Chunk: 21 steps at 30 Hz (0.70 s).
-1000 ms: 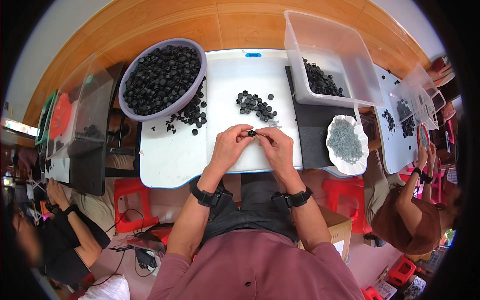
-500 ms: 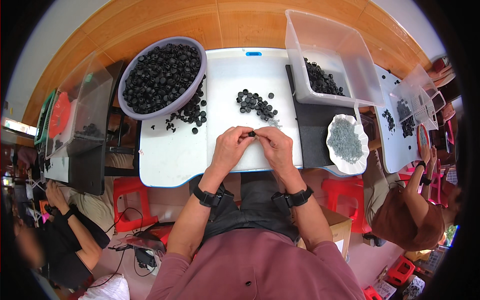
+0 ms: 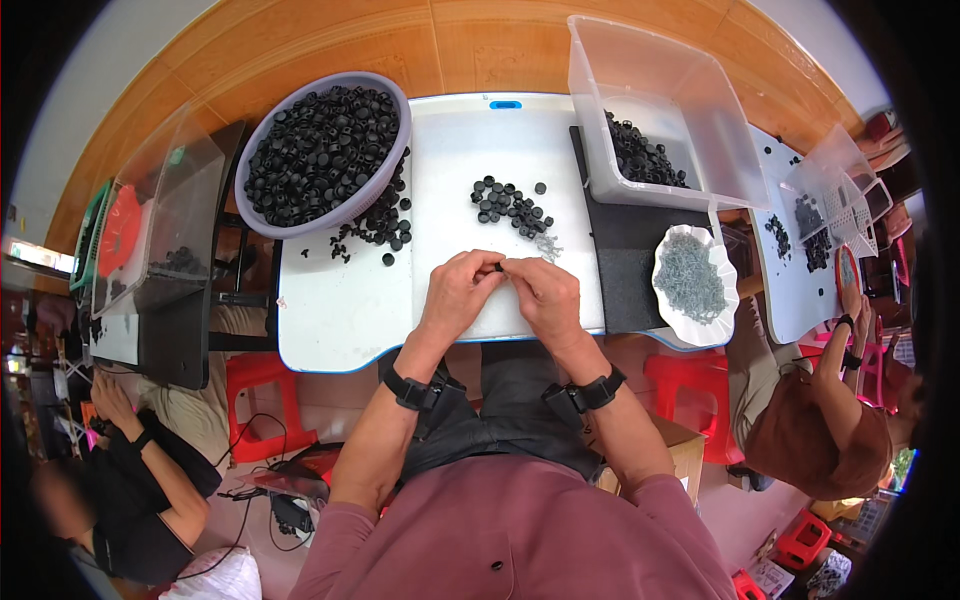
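Note:
My left hand [image 3: 456, 298] pinches a small black knob-like piece [image 3: 498, 267] between thumb and forefinger at the front of the white table. Against it presses my right hand [image 3: 545, 300], thumb and fingers drawn together at the piece; whatever they hold is hidden. Just beyond the hands lies a loose group of round black knobs [image 3: 512, 206], some with hollow undersides showing. A few thin, clear greyish bits [image 3: 547, 247] lie beside that group, close to my right fingers.
A lavender basin [image 3: 402, 150] heaped with black knobs stands back left, with more spilled beside it. Back right, a clear plastic bin [image 3: 690, 195] holds more, near a white fluted dish [image 3: 725, 310] of greyish bits. Co-workers sit on both sides.
My right fingers have shifted left and closed in on my left fingertips, covering more of the black piece. The piles stay as they were.

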Motion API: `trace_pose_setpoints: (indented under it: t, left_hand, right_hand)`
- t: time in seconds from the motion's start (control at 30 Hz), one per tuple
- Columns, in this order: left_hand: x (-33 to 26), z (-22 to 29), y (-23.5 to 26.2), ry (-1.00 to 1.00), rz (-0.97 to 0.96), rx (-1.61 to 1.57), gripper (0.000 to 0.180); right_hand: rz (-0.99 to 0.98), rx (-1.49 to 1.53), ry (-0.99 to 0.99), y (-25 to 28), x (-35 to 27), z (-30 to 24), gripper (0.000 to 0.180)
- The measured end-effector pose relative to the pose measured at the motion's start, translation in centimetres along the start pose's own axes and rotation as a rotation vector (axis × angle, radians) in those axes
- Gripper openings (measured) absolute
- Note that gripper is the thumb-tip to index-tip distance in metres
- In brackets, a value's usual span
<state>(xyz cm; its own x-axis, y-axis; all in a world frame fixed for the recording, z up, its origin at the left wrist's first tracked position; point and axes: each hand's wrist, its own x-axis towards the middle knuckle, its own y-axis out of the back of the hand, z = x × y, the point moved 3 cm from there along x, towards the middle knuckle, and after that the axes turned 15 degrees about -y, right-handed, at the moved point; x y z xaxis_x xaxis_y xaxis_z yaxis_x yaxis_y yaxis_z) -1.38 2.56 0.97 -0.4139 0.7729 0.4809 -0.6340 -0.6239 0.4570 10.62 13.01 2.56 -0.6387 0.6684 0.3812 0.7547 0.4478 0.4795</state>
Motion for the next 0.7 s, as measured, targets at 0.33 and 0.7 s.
trace_pose_setpoints:
  t: [0.33, 0.7]
  left_hand:
    - [0.1, -0.8, 0.6, 0.207, -0.048, -0.262, 0.029]
    - [-0.1, -0.4, 0.6, 0.278, -0.059, -0.264, 0.026]
  right_hand:
    - [0.050, -0.108, 0.109, 0.1, -0.4, -0.6, 0.020]
    - [-0.135, 0.324, -0.428, -0.1, -0.1, 1.8, 0.016]
